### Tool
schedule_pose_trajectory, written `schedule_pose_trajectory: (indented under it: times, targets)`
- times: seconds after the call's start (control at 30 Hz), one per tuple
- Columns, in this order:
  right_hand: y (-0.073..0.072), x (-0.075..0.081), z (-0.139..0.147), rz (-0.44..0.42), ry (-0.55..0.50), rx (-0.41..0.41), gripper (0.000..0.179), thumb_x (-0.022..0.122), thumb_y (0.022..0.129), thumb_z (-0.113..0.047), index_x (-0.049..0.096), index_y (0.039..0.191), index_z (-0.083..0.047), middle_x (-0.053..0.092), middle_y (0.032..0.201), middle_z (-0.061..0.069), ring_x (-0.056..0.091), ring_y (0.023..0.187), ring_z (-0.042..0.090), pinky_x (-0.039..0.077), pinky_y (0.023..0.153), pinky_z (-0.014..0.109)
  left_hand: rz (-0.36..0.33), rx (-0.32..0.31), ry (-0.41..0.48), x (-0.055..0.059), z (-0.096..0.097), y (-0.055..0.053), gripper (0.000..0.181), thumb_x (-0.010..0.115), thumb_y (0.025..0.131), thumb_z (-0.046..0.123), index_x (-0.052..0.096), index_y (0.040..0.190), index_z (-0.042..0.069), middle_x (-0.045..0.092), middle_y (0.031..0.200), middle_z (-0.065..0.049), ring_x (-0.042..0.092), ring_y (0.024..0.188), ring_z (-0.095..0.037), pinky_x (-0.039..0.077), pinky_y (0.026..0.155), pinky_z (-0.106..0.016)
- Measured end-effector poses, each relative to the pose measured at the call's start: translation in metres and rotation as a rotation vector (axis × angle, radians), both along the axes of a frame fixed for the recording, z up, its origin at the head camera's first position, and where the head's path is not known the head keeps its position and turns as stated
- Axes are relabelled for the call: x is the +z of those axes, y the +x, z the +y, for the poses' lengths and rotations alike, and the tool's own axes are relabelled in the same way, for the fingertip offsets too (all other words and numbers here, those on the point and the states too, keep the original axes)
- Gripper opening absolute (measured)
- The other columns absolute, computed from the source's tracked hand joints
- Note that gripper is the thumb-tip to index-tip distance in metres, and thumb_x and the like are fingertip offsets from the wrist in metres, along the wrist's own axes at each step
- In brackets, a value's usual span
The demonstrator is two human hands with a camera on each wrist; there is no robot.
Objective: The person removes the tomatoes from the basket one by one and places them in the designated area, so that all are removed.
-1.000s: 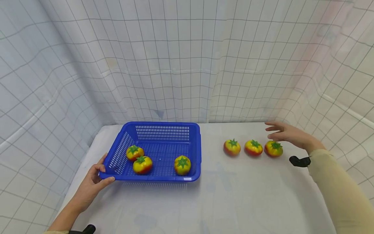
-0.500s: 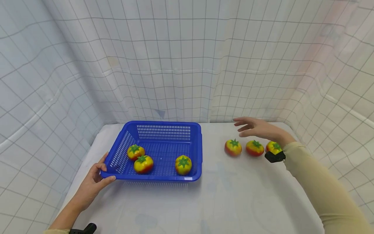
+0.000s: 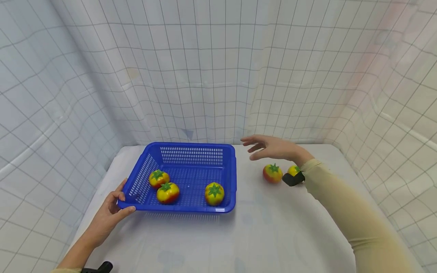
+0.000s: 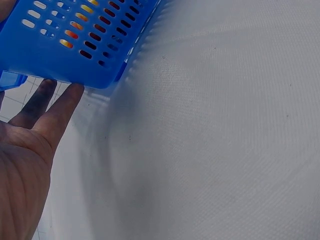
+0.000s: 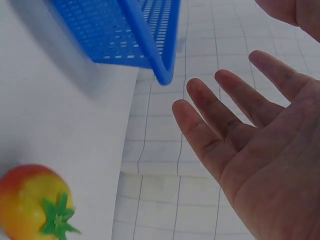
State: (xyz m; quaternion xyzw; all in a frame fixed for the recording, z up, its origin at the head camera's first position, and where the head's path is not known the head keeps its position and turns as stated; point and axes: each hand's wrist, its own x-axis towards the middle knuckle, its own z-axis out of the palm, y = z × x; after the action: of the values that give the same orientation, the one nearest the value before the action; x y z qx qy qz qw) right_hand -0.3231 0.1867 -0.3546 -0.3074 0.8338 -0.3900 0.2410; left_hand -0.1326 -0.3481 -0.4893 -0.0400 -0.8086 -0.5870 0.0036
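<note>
My left hand (image 3: 107, 214) holds the near left corner of a blue plastic basket (image 3: 191, 207), the thumb at the front rim and the fingers at the left side. Inside the basket sit three yellow-red tomatoes with green star-shaped tops, two together on the left and one tomato (image 3: 214, 194) at the right. My right hand (image 3: 273, 147) hovers right of the basket with fingers spread and nothing held. Below it on the table lies a tomato (image 3: 272, 173). Another tomato (image 3: 294, 170) is partly covered by the black wrist strap; the third is hidden behind the sleeve.
A white cloth covers the table (image 3: 191, 242). White grid-patterned curtains (image 3: 205, 76) hang behind it and on both sides. The basket's right rim stands close to the right fingertips in the right wrist view.
My right hand has moved left, from over the rightmost tomato, past the middle one, to near the basket's right rim. The left hand and basket have stayed put.
</note>
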Motion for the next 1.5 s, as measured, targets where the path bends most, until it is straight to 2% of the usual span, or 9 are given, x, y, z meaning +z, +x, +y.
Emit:
schedule_pose_trajectory:
  times: [0.23, 0.37, 0.63, 0.8, 0.9, 1.13, 1.23, 1.5]
  targets:
    - [0.000, 0.005, -0.048, 0.002, -0.025, 0.097, 0.068, 0.074, 0.093, -0.035, 0.042, 0.153, -0.033, 0.046, 0.155, 0.003, 0.050, 0.137, 0.027, 0.046, 0.105, 0.050, 0.000, 0.000, 0.002, 0.000, 0.000, 0.001, 0.036, 0.065, 0.101, 0.009, 0.033, 0.117, 0.007, 0.000, 0.173, 0.002, 0.012, 0.142, -0.065, 0.048, 0.088, -0.010]
    - [0.000, 0.004, -0.074, 0.002, -0.019, 0.144, 0.073, 0.076, 0.091, -0.039, 0.042, 0.154, -0.029, 0.047, 0.154, 0.001, 0.050, 0.137, 0.030, 0.046, 0.105, 0.050, -0.001, 0.006, 0.007, -0.001, 0.000, 0.000, 0.036, 0.066, 0.100, 0.009, 0.033, 0.117, 0.008, 0.000, 0.173, 0.001, 0.013, 0.143, -0.064, 0.048, 0.089, -0.010]
    - [0.002, -0.006, -0.123, 0.005, 0.045, 0.195, 0.071, 0.077, 0.087, -0.045, 0.047, 0.150, -0.033, 0.050, 0.152, -0.004, 0.054, 0.133, 0.022, 0.049, 0.103, 0.042, -0.012, 0.011, 0.018, -0.002, 0.000, 0.002, 0.035, 0.065, 0.101, 0.010, 0.034, 0.117, 0.008, -0.001, 0.173, -0.002, 0.013, 0.143, -0.064, 0.047, 0.089, -0.010]
    - [0.004, -0.014, -0.151, -0.039, 0.044, 0.234, 0.072, 0.079, 0.087, -0.042, 0.047, 0.151, -0.029, 0.050, 0.151, -0.002, 0.055, 0.131, 0.022, 0.050, 0.101, 0.036, -0.015, 0.010, 0.041, -0.003, 0.000, 0.003, 0.034, 0.065, 0.101, 0.008, 0.035, 0.117, 0.010, -0.001, 0.173, -0.001, 0.011, 0.144, -0.063, 0.047, 0.090, -0.010]
    - [0.004, -0.018, -0.166, -0.049, 0.052, 0.256, 0.071, 0.079, 0.088, -0.040, 0.048, 0.150, -0.027, 0.051, 0.150, -0.003, 0.057, 0.127, 0.018, 0.051, 0.100, 0.034, -0.011, 0.010, 0.033, -0.003, 0.000, 0.003, 0.034, 0.065, 0.101, 0.009, 0.035, 0.116, 0.010, -0.001, 0.173, -0.001, 0.011, 0.144, -0.063, 0.047, 0.090, -0.010]
    - [0.004, -0.025, -0.193, -0.050, 0.104, 0.265, 0.068, 0.080, 0.087, -0.041, 0.052, 0.147, -0.027, 0.054, 0.145, -0.006, 0.049, 0.134, 0.015, 0.047, 0.105, 0.037, 0.009, 0.000, 0.024, -0.001, 0.001, 0.000, 0.034, 0.065, 0.101, 0.009, 0.034, 0.117, 0.010, -0.001, 0.173, -0.001, 0.013, 0.143, -0.063, 0.046, 0.091, -0.010]
    - [0.003, -0.030, -0.202, -0.041, 0.119, 0.268, 0.066, 0.080, 0.087, -0.041, 0.053, 0.146, -0.028, 0.055, 0.144, -0.007, 0.050, 0.133, 0.016, 0.048, 0.104, 0.037, 0.010, -0.006, 0.033, -0.002, 0.001, -0.001, 0.033, 0.064, 0.101, 0.008, 0.035, 0.117, 0.012, -0.002, 0.173, 0.000, 0.013, 0.143, -0.063, 0.047, 0.091, -0.010]
    - [0.002, -0.042, -0.220, -0.053, 0.130, 0.274, 0.062, 0.080, 0.089, -0.036, 0.056, 0.144, -0.023, 0.056, 0.146, 0.007, 0.054, 0.129, 0.018, 0.050, 0.101, 0.034, 0.028, -0.021, 0.052, -0.005, -0.001, -0.001, 0.033, 0.063, 0.101, 0.005, 0.035, 0.118, 0.010, -0.001, 0.173, 0.001, 0.008, 0.145, -0.061, 0.045, 0.093, -0.010]
